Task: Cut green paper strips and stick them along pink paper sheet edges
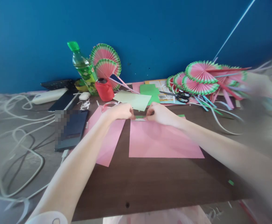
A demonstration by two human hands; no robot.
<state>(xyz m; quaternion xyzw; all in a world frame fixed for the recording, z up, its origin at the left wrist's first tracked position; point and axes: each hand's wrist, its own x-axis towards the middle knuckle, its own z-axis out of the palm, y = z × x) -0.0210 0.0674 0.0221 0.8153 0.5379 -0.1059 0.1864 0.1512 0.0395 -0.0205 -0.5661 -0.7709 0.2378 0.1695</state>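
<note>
A pink paper sheet (163, 141) lies on the dark table, with a green strip (181, 116) along its far edge. At that edge, a narrow whitish paper strip (140, 119) shows between my hands. My left hand (123, 111) is closed, its fingertips pinching at the left end of the whitish strip. Close by on the right, my right hand (159, 114) pinches the same strip with thumb and finger. Exactly how the fingers grip the papers is partly hidden. A second pink sheet (109, 146) lies under my left forearm. Just beyond the hands is a pale green sheet (133, 100).
Behind are green paper (151, 91), black scissors (183, 97), a red roll (105, 90) and a green bottle (84, 70). Pleated pink-green paper fans (202, 76) pile at the right. A dark tablet-like device (74, 132) and white cables (30, 149) lie left.
</note>
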